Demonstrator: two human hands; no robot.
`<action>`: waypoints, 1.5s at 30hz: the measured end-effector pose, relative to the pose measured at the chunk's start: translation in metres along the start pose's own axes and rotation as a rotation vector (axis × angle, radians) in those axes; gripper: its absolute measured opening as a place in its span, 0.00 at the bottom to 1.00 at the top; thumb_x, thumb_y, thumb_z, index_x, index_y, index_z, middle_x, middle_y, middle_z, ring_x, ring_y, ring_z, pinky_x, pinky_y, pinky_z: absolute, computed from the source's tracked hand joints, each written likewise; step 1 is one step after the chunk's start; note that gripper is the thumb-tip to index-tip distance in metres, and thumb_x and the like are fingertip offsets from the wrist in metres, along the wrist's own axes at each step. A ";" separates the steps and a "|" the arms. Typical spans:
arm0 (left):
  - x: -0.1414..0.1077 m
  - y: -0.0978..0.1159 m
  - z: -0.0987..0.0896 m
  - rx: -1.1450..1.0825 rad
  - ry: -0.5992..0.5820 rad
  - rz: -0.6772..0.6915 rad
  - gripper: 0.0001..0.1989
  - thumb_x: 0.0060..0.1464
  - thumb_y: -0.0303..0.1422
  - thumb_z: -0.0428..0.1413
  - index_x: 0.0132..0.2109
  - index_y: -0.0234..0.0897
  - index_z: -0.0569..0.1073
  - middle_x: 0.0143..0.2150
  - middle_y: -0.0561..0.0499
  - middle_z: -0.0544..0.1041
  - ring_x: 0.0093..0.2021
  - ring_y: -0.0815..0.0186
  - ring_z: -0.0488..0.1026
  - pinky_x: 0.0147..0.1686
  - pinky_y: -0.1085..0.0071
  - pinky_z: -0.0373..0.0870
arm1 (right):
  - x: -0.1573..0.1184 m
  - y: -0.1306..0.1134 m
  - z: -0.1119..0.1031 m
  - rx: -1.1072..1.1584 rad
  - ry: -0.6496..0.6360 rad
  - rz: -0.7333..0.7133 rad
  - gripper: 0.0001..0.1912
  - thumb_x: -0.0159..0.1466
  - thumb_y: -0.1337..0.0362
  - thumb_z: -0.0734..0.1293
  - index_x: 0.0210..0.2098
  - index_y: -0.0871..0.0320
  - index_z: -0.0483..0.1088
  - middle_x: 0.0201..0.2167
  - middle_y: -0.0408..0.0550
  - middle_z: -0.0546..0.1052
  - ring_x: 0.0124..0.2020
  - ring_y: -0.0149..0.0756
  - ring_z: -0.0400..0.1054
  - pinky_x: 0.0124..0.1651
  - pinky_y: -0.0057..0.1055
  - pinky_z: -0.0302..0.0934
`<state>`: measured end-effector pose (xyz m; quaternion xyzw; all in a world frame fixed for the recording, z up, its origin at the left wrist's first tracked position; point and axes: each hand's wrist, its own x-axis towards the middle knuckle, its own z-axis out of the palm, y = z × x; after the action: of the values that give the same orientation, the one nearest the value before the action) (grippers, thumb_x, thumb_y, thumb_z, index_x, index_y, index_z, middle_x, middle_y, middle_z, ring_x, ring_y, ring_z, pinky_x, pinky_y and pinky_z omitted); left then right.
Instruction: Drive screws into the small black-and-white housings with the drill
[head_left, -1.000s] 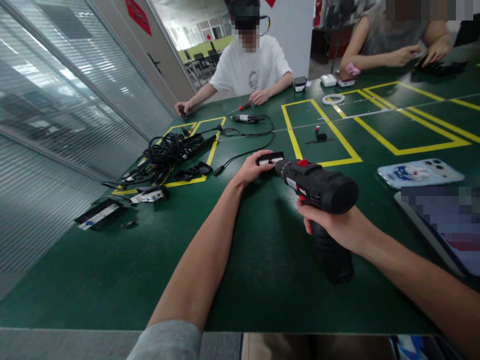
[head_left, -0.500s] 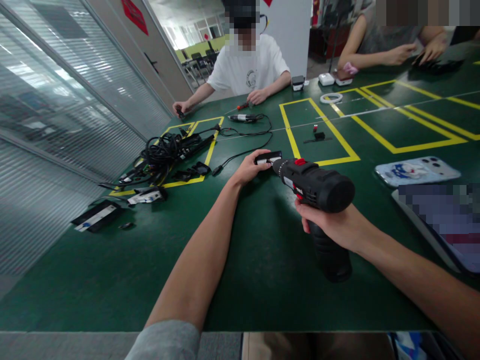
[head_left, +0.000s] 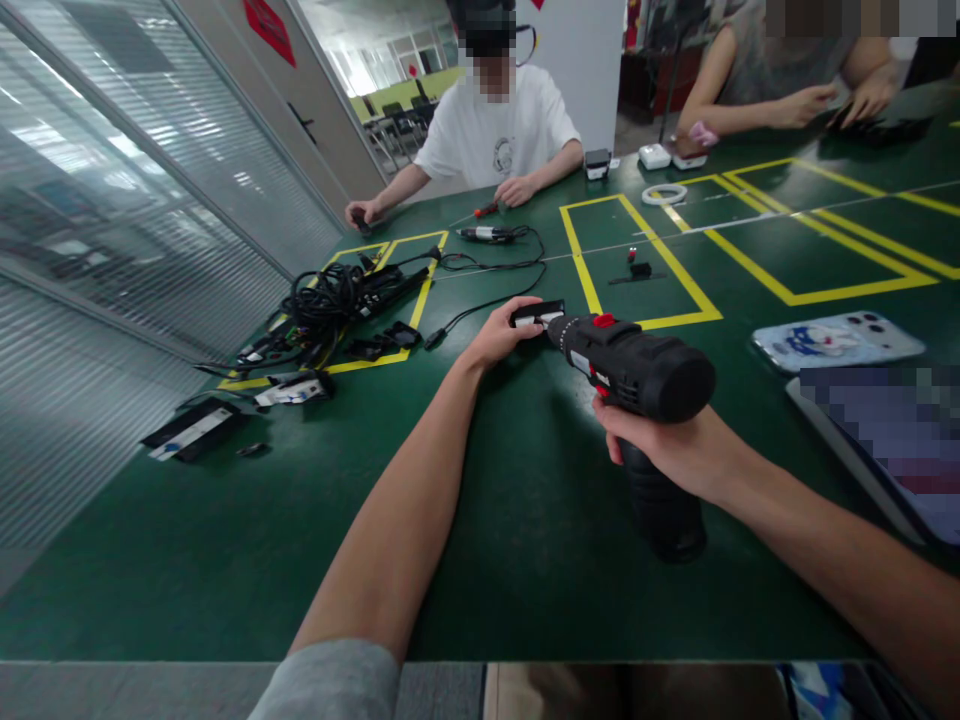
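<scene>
My right hand (head_left: 667, 440) is wrapped round the grip of a black cordless drill (head_left: 637, 365) with red switches. The drill points away and to the left, its chuck close to a small black box-shaped part (head_left: 551, 308) with a pale side. My left hand (head_left: 504, 335) grips that part at its left end, fingers over its top, low on the green table. The chuck hides where the drill's tip meets the part, so I cannot tell whether they touch.
Left lies a pile of black cables (head_left: 330, 300), with a flat black piece (head_left: 196, 430) nearer me. A pen-like tool (head_left: 486, 234) lies beyond my left hand. On the right are a phone (head_left: 836, 338) and a tablet-like device (head_left: 885, 440). Two people sit across the table (head_left: 525, 590).
Both hands, the drill and the black part hold nearly the same place. The view has shifted very slightly.
</scene>
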<state>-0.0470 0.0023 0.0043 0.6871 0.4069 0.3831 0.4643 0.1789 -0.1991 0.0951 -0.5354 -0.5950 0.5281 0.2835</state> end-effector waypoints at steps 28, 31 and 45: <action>0.000 -0.001 -0.002 0.048 -0.017 0.018 0.24 0.44 0.34 0.63 0.50 0.36 0.76 0.47 0.47 0.77 0.44 0.63 0.73 0.49 0.67 0.68 | 0.004 0.007 0.000 0.007 -0.011 -0.004 0.07 0.60 0.62 0.65 0.27 0.55 0.71 0.21 0.43 0.75 0.26 0.37 0.70 0.37 0.38 0.62; 0.000 -0.001 -0.003 0.127 0.008 0.049 0.18 0.44 0.35 0.63 0.45 0.36 0.79 0.47 0.47 0.76 0.47 0.62 0.72 0.52 0.66 0.66 | 0.003 0.006 0.001 0.021 -0.014 -0.006 0.05 0.60 0.62 0.66 0.29 0.55 0.71 0.21 0.43 0.74 0.26 0.36 0.69 0.36 0.38 0.62; -0.001 0.000 -0.004 0.155 0.016 0.057 0.17 0.45 0.36 0.62 0.44 0.38 0.79 0.49 0.48 0.75 0.51 0.60 0.71 0.56 0.63 0.64 | 0.004 0.005 0.001 -0.011 0.001 0.005 0.08 0.60 0.62 0.65 0.25 0.55 0.71 0.21 0.44 0.75 0.27 0.37 0.69 0.37 0.39 0.61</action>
<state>-0.0511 0.0033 0.0050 0.7293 0.4191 0.3691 0.3953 0.1784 -0.1959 0.0894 -0.5386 -0.5965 0.5255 0.2794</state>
